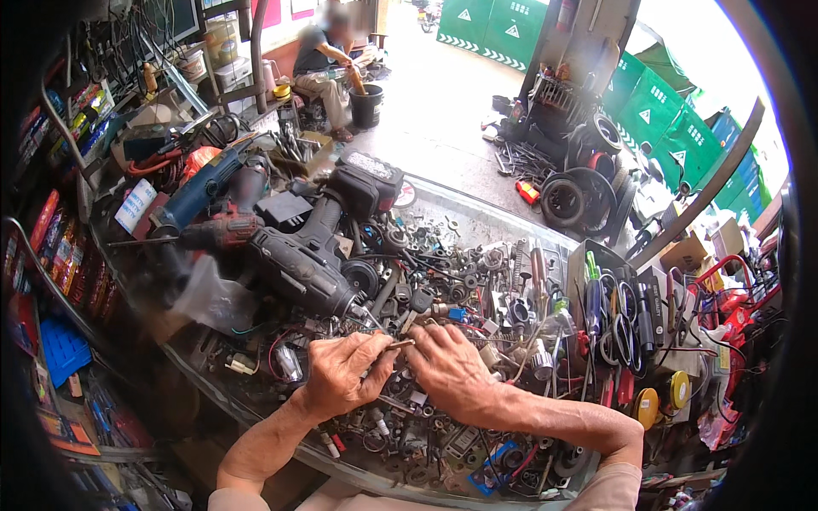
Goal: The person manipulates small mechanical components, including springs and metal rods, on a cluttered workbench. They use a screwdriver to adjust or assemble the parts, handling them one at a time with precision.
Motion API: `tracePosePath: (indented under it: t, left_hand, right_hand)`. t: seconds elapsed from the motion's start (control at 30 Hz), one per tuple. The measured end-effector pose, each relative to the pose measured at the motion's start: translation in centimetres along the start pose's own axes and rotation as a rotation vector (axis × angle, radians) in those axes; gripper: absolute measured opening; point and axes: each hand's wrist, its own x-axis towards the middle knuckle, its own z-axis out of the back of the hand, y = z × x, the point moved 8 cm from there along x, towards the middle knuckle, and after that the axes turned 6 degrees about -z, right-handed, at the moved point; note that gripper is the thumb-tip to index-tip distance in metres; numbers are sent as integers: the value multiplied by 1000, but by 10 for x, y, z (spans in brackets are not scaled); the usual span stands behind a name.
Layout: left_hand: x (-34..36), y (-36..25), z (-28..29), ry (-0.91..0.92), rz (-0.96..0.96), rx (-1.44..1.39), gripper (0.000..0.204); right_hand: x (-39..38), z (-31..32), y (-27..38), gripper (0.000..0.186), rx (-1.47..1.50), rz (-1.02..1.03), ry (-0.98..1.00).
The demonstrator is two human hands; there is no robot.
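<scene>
Over the middle of a cluttered workbench, my two hands come close together. My left hand [348, 368] is closed in a pinch on a thin metal piece [401, 344], too small to name more exactly. Curled at the other end of that piece is my right hand [450, 368], its fingertips partly hidden. Just beyond my fingers lie a dark round-headed part [422, 299] and the nose of a black cordless impact wrench [298, 266]. Small metal parts [452, 230], such as nuts, washers and springs, are heaped all around and beneath both hands.
A blue power tool [200, 189] and a red drill [226, 230] lie at the left. Scissors and screwdrivers stand in a holder [596, 255] at the right. Beyond the bench a person [328, 64] sits by a black bucket [366, 106]; tyres [567, 200] stand farther right.
</scene>
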Motion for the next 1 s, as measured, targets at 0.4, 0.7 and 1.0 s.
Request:
tracePosePath:
  t: [0.4, 0.7, 1.0]
  left_hand:
    - [2, 1, 0, 35, -9, 22, 24]
    - [-1, 4, -1, 22, -10, -5, 25]
    - [-1, 7, 4, 10, 9, 6, 29]
  right_hand:
    - [31, 17, -44, 67, 180, -81, -89]
    - [44, -6, -54, 36, 119, 30, 16]
    - [-3, 18, -8, 43, 12, 126, 30]
